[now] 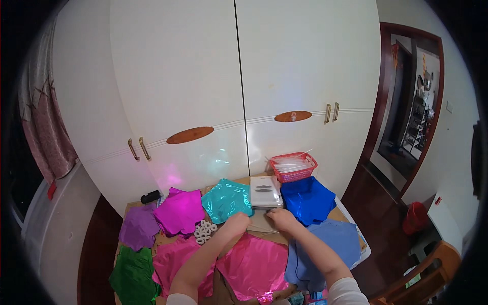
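My left hand (238,223) and my right hand (279,218) are close together over the middle of the table, fingers closed. A thin pale strand (263,229) runs between them; its exact kind is too small to tell. Just beyond the right hand lies a stack of clear plastic bags or sheets (265,191). Teal foil sheets (226,199) lie beyond my left hand, and dark blue foil sheets (308,201) beyond my right. Pink foil sheets (256,264) spread below my wrists. My right forearm passes over light blue sheets (328,246).
A red basket (295,175) of thin white sticks stands at the back, against the white cabinet (178,76). White rings (204,231) cluster left of my left forearm. Magenta (179,209), purple (138,227) and green (133,274) foil sheets line the left. A wooden chair (442,264) stands at right.
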